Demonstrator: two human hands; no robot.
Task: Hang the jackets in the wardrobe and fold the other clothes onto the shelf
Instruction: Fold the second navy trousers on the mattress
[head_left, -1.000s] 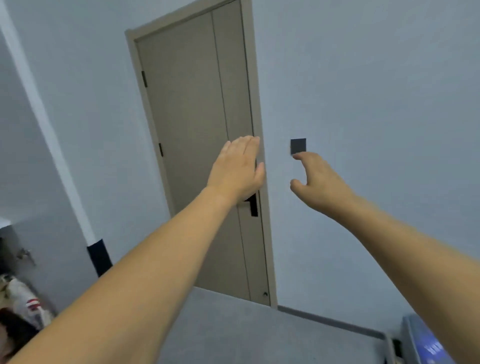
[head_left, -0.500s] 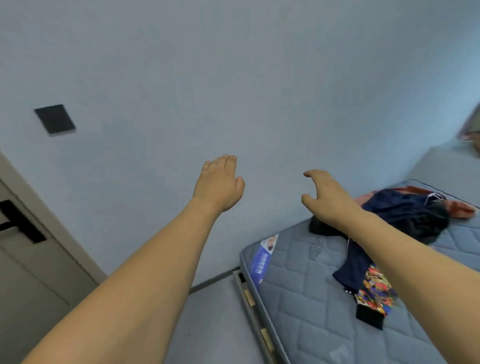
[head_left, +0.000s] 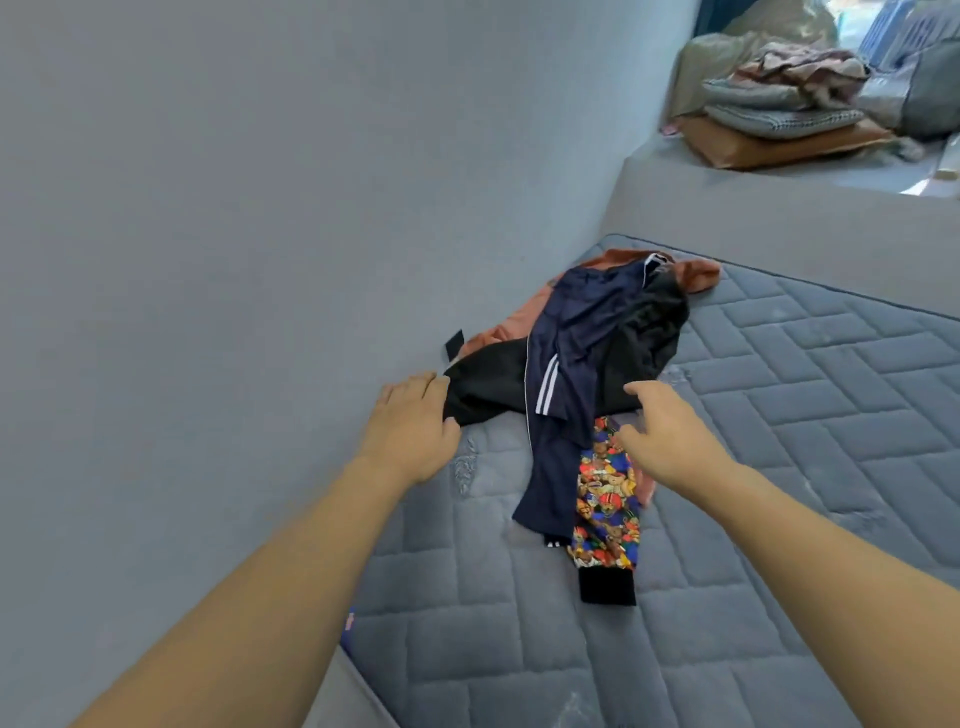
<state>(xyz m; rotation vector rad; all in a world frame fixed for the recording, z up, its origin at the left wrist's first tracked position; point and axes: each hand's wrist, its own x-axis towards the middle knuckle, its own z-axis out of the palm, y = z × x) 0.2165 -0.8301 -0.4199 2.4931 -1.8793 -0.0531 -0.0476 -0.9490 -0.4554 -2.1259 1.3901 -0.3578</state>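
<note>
Grey wall (head_left: 234, 218) fills the left of my view, meeting a quilted grey mattress (head_left: 810, 415). Left hand (head_left: 413, 431) reaches to the edge of a black garment (head_left: 488, 384), fingers loosely extended; I cannot tell whether they grip it. Clothes pile against the wall: navy striped jacket (head_left: 566, 374) on top, bear-print sleeve (head_left: 605, 499) beneath. Right hand (head_left: 670, 436) hovers just beside it, fingers spread, holding nothing. Folded bedding (head_left: 779, 109) sits far right.
</note>
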